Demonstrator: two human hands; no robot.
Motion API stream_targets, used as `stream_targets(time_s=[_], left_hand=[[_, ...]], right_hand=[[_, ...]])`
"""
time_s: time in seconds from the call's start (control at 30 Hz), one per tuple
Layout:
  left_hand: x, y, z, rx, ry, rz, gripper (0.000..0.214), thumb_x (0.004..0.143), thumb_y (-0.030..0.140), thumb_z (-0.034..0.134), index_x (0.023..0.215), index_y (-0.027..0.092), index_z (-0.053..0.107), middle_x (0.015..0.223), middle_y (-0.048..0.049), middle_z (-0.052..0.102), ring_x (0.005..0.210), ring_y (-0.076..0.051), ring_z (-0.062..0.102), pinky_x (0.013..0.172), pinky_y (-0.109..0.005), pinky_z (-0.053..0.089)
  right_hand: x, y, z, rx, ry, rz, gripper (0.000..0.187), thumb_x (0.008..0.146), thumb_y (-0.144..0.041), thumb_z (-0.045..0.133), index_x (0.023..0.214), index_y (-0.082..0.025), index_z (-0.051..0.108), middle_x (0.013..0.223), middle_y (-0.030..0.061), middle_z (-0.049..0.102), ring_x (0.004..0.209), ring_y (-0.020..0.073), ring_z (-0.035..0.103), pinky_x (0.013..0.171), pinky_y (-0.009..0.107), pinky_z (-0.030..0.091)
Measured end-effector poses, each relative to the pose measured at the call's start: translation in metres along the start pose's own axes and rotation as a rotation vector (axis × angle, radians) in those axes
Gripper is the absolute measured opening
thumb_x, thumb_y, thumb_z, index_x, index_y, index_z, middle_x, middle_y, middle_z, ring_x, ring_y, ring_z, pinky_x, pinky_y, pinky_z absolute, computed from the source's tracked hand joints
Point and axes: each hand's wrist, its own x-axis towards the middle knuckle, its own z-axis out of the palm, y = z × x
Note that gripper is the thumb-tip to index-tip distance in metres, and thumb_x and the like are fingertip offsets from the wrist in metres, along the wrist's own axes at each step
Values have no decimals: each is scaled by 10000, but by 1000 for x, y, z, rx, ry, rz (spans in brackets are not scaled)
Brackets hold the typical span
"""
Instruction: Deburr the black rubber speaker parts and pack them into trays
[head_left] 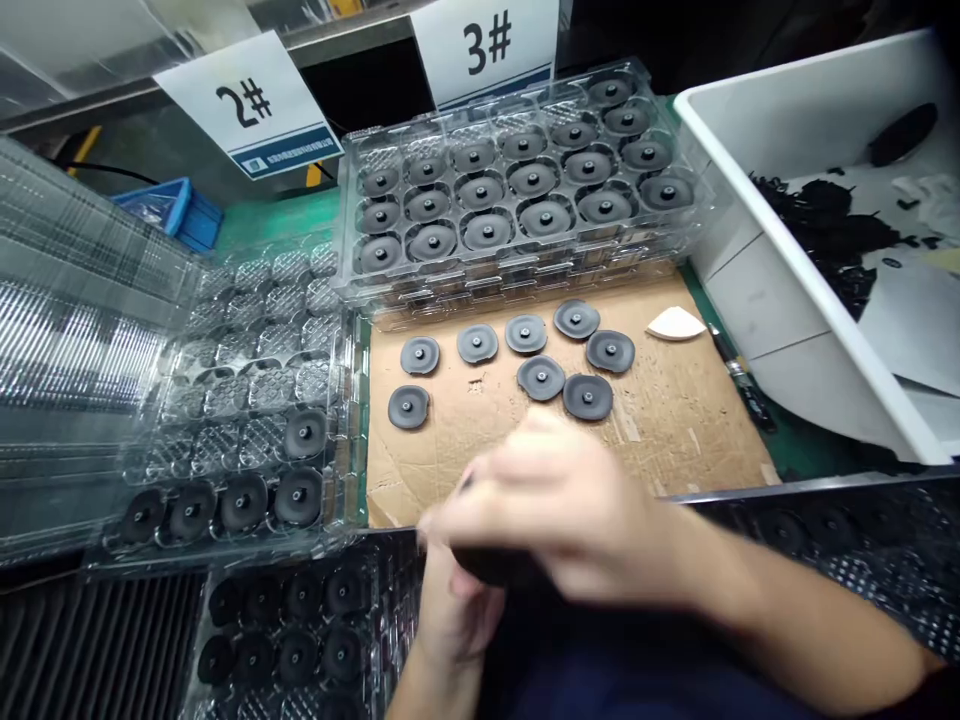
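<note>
Close to my body, at the cardboard's front edge, my two hands are together. My left hand [461, 615] is closed on a black disc [491, 563], which is mostly hidden beneath the other hand. Over it, my right hand [551, 500] is blurred, with its fingers curled and pressed together; a small dark spot shows at the fingertips, too smeared to name. Several dark grey discs with a small central stud, such as this disc [541, 378], lie on the cardboard sheet [450, 460] beyond my hands.
A stacked clear tray [450, 270] full of discs stands at the back. On the left is a partly filled clear tray [341, 440]. A white bin [810, 270] with black scraps stands right, near a white wedge [675, 323] and a pen [750, 395].
</note>
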Motion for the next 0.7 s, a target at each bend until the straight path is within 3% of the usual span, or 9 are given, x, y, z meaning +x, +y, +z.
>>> stream_targets(time_s=[0.13, 0.27, 0.33, 0.4, 0.47, 0.53, 0.6, 0.63, 0.7], left_hand=[[-2, 6, -8, -177, 69, 43, 632, 501, 531, 776, 1088, 335, 651, 1224, -25, 644, 1016, -270, 647, 935, -366, 498], [-2, 10, -13, -298, 59, 55, 542, 532, 430, 804, 1045, 303, 684, 1121, -16, 707, 1015, -225, 655, 883, -245, 513], [-1, 12, -14, -308, 43, 49, 514, 550, 395, 808, 1040, 301, 686, 1091, -8, 718, 1006, -223, 659, 864, -241, 523], [-1, 13, -12, -291, 48, 40, 523, 549, 395, 808, 1048, 301, 681, 1104, -15, 710, 1002, -231, 659, 873, -260, 523], [-1, 13, -11, -269, 65, 44, 520, 555, 396, 806, 1051, 302, 679, 1105, -17, 706, 1002, -220, 656, 881, -248, 513], [-2, 11, -10, -254, 59, 21, 501, 589, 395, 793, 1065, 299, 672, 1103, -14, 700, 1042, -206, 633, 901, -227, 491], [-3, 9, -12, -236, 35, -45, 465, 650, 383, 762, 1093, 296, 655, 1116, -18, 687, 1090, -203, 602, 934, -242, 470], [-3, 7, -14, -230, 21, -77, 480, 657, 390, 755, 1113, 294, 642, 1133, -24, 676, 1103, -216, 593, 954, -275, 463], [-2, 4, -15, -222, 20, -105, 544, 631, 400, 772, 1142, 293, 618, 1153, -33, 659, 1095, -245, 596, 962, -336, 468]], right_hand=[[-29, 42, 23, -45, -29, 467, 252, 878, -105, 476, 1025, -177, 667, 890, 43, 690, 805, 137, 593, 717, 263, 409], [-73, 55, 55, -13, -211, 536, 204, 865, -141, 539, 993, -202, 686, 807, 29, 695, 732, 140, 610, 689, 273, 418], [-78, 49, 58, -9, -209, 567, 191, 871, -161, 536, 982, -189, 689, 779, 33, 694, 692, 138, 615, 656, 264, 433], [-64, 38, 48, -4, -120, 620, 213, 898, -195, 503, 1030, -181, 670, 862, 49, 698, 730, 140, 626, 657, 256, 456], [-40, 20, 33, 24, 65, 618, 229, 912, -220, 485, 1070, -177, 645, 965, 55, 688, 813, 143, 627, 685, 247, 470], [-16, 0, 21, 55, 202, 456, 234, 914, -199, 470, 1072, -149, 635, 960, 54, 685, 838, 144, 616, 732, 254, 469], [-1, -18, 15, 31, 136, 266, 257, 913, -164, 431, 1051, -102, 639, 880, 69, 687, 794, 160, 606, 755, 286, 467], [2, -24, 14, 32, 45, 224, 260, 908, -148, 423, 1032, -88, 643, 856, 74, 685, 778, 164, 602, 756, 293, 465], [3, -29, 12, 70, -159, 250, 239, 900, -129, 430, 967, -100, 658, 841, 66, 680, 762, 155, 598, 723, 271, 461]])
